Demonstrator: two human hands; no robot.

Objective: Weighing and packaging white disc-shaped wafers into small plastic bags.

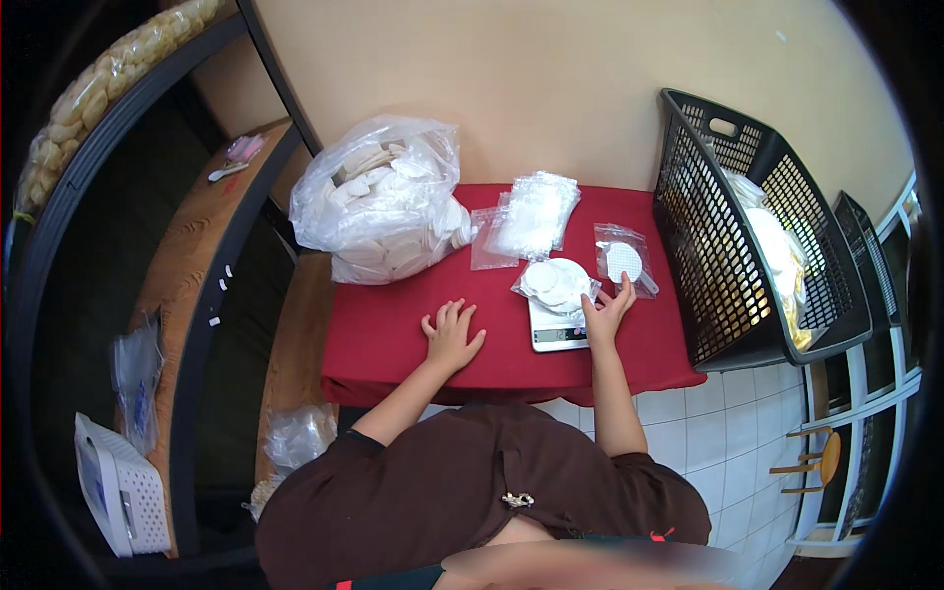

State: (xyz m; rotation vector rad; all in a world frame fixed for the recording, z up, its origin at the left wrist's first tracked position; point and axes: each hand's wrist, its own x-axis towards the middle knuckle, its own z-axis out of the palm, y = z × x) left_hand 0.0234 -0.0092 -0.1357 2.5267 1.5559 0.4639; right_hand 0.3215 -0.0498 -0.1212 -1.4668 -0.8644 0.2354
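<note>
My left hand [452, 336] rests flat on the red tablecloth [393, 324] with its fingers spread, holding nothing. A small white digital scale [559, 338] stands on the cloth, bearing a clear plastic bag of white round flat discs [556, 285]. My right hand [608, 315] is at the right edge of that bag, thumb and fingers apart; the fingertips seem to touch the plastic. Just beyond it lies another small clear bag [623, 263] with a white disc that has a grid pattern. A stack of clear zip bags [536, 216] lies behind the scale.
At the table's back left stands a large clear sack [379, 202] full of white discs. A black plastic crate [728, 246] holding packed bags stands at the right. Shelving [211, 236] runs along the left, with a white perforated basket [123, 487]. A wooden stool [826, 460] is at the lower right.
</note>
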